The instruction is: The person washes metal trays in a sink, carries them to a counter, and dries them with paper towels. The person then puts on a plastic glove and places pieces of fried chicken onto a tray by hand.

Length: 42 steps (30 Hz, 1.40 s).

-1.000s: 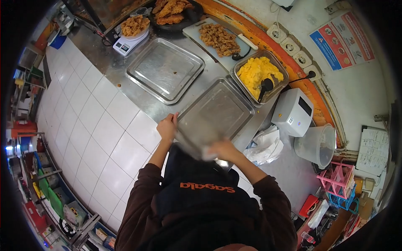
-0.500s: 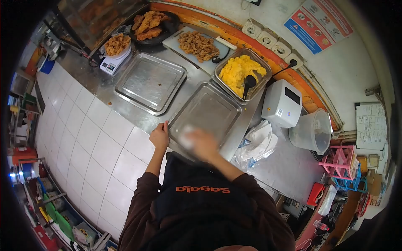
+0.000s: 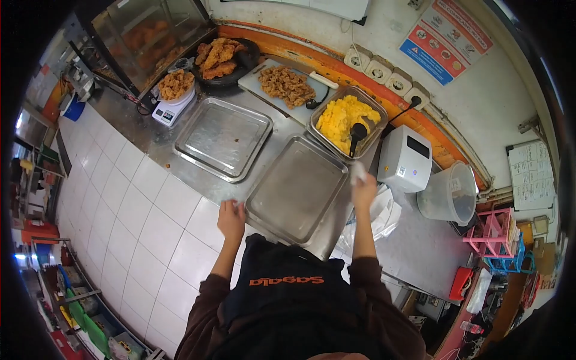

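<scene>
The person wears a dark brown long-sleeved top under a black apron printed with orange lettering across the chest; both hands [image 3: 231, 219] are bare.

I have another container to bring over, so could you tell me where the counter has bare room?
Both steel trays lie bare: the near tray between the two hands, and the far tray beside the scale. The steel counter below the bucket is bare. The back edge, with the yellow food pan, cutting board and printer, is crowded.

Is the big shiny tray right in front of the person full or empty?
Empty. The near tray shows only bare metal. The yellow food sits in another pan behind it.
</scene>
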Each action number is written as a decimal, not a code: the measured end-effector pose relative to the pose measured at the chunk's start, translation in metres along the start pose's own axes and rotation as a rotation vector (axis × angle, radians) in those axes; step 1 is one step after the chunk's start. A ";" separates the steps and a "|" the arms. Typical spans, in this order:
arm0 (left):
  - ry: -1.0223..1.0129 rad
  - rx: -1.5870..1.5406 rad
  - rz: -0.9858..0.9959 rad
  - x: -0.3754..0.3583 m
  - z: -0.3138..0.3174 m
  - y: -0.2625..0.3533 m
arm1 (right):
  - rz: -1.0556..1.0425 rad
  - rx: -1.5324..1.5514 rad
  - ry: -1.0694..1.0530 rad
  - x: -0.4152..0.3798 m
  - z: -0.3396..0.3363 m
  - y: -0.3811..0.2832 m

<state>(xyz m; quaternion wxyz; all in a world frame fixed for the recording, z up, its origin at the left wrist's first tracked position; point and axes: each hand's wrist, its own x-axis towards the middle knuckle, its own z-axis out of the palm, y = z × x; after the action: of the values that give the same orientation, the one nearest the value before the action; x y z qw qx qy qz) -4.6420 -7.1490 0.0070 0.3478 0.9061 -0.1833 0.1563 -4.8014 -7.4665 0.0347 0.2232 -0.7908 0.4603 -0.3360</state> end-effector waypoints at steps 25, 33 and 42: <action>-1.647 -0.014 -0.347 0.067 -0.009 -0.253 | 0.630 1.092 -0.204 -0.044 0.105 -0.109; -1.937 -0.058 -0.146 0.157 -0.077 -0.435 | 0.301 0.131 0.146 -0.004 0.243 -0.184; -1.108 0.066 0.365 0.468 -0.055 -0.268 | 0.149 0.602 -0.225 -0.080 0.258 -0.307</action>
<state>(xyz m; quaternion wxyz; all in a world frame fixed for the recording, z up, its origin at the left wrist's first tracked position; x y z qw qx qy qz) -4.1189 -7.0306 0.0840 0.1390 0.8170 -0.4860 -0.2777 -4.4619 -7.2387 0.0378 0.5205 -0.6855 0.3695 -0.3503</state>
